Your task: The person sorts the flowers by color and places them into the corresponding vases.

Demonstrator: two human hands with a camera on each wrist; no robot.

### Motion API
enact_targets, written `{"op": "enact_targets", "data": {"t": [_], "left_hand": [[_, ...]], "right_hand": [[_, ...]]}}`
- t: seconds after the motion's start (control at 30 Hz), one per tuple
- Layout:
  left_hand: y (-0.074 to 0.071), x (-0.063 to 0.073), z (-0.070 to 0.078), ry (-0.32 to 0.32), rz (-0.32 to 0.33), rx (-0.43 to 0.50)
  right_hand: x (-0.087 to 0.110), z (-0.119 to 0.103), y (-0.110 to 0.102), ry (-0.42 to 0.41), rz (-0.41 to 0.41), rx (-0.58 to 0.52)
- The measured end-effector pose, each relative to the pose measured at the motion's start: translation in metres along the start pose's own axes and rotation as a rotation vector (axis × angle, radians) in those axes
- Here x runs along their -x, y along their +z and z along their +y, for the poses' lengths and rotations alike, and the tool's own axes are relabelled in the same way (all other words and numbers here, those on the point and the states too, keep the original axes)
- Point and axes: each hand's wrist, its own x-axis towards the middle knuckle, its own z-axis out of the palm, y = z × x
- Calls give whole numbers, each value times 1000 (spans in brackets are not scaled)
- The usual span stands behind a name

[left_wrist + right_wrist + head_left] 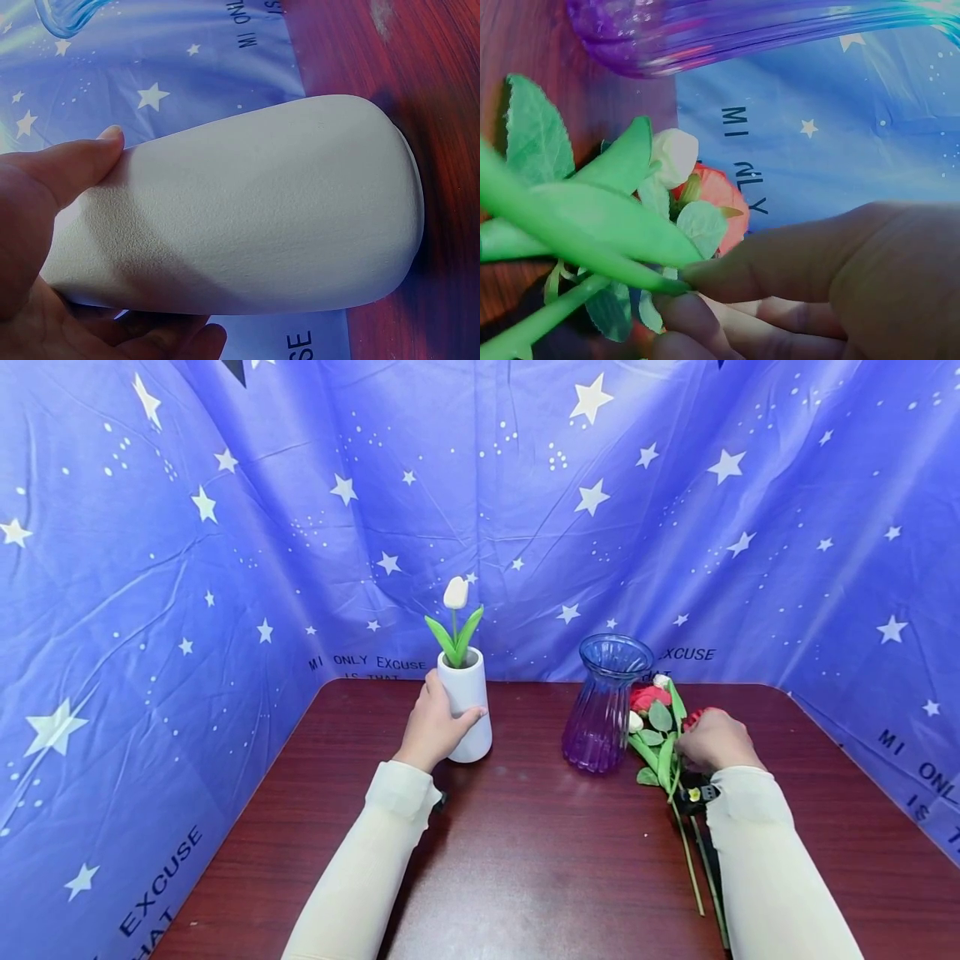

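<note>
My left hand grips a white vase, thumb on one side and fingers round the other. The vase stands upright on the table, and a white tulip with two green leaves rises from its mouth. At the right, my right hand is over a bunch of flowers lying on the table. In the right wrist view, its thumb and fingertips pinch the smooth green leaf tip of a tulip. Beside it lie a red flower and a white bud. The head view hides the right fingertips.
A blue-to-purple ribbed glass vase stands between the hands, just left of the bunch. Long green stems stretch toward the near edge beside the right sleeve. Blue star-printed cloth hangs behind and beside the dark red wooden table.
</note>
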Motion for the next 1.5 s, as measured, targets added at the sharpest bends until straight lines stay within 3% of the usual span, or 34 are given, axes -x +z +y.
{"op": "enact_targets", "data": {"t": [0.53, 0.87, 1.1, 1.33, 1.5], "left_hand": [[0, 0, -1, 2, 2, -13], [-1, 3, -2, -9, -6, -14], [0, 2, 0, 7, 0, -12], [0, 2, 1, 11, 5, -10], [-1, 2, 1, 7, 5, -10]], "right_hand": [[2, 3, -10, -19, 63, -8], [5, -3, -8, -27, 50, -132], [7, -11, -12, -76, 135, -231], [9, -17, -18, -87, 304, -167], [12, -21, -23, -112, 343, -182]]}}
